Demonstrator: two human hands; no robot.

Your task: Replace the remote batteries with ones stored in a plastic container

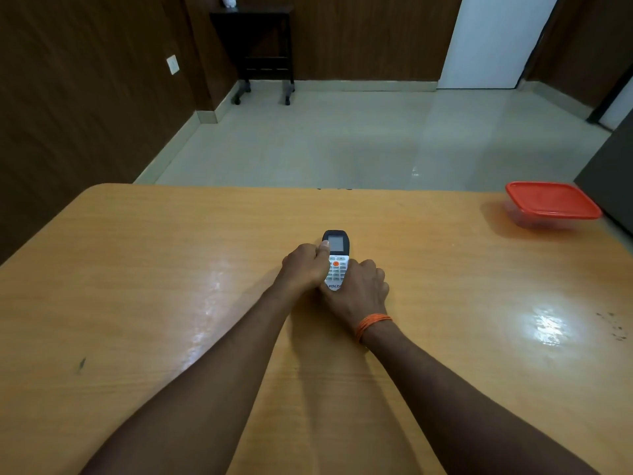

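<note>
A white remote (336, 260) with a dark screen end and an orange button is held face up over the middle of the wooden table (137, 286). My left hand (304, 269) grips its left side, thumb resting beside the screen. My right hand (359, 289), an orange thread band on its wrist, wraps the remote's lower end from the right. A clear plastic container with a red lid (552, 204) sits shut at the table's far right corner. What lies inside it cannot be made out.
Beyond the table's far edge lies a pale tiled floor (342, 138). A dark wheeled stand (263, 53) stands against the brown back wall. A dark panel (609, 176) rises just behind the container at the right.
</note>
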